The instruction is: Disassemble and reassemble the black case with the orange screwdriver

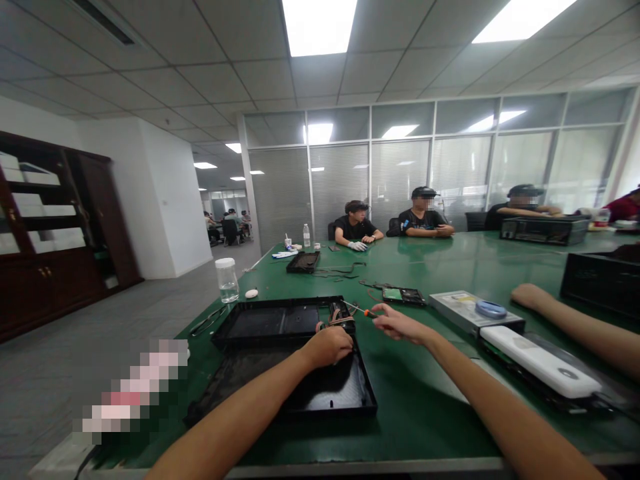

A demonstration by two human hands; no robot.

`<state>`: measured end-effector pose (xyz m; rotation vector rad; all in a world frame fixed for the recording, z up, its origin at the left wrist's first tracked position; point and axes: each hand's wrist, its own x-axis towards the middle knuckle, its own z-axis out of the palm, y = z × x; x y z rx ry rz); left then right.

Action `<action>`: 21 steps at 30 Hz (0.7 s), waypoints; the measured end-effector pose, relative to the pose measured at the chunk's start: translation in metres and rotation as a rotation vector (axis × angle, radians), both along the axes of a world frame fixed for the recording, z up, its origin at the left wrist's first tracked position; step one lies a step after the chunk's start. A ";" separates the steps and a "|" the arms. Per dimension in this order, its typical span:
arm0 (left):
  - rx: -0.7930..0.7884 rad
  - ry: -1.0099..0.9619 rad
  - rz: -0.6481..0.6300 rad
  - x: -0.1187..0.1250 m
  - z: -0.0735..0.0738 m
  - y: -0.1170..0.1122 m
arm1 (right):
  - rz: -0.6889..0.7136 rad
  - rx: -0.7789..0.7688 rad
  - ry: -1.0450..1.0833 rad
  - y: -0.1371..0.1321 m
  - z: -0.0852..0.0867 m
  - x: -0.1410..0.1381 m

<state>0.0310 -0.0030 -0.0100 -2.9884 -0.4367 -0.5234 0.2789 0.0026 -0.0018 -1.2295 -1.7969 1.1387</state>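
Observation:
My left hand (327, 347) is curled, knuckles up, on the edge of a black open device case (280, 323) lying on the green table (425, 400); I cannot make out what its fingers grip. My right hand (400, 325) pinches a small screwdriver with an orange handle (363, 311), its tip pointing left toward the bundle of wires (334, 321) at the case's right end. A second black tray-like shell (340, 393) lies just in front of the case, under my left forearm.
A grey drive with a blue disc (470, 311) and a white unit (540, 363) lie to the right, with another person's forearm (575, 327) beyond. A glass jar (227, 280), a green circuit board (403, 295) and a black tray (303, 261) stand farther back. Three people sit at the far side.

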 end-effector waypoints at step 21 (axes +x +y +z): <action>-0.244 -0.134 0.229 0.000 0.010 -0.012 | -0.205 0.483 0.006 -0.005 0.016 0.006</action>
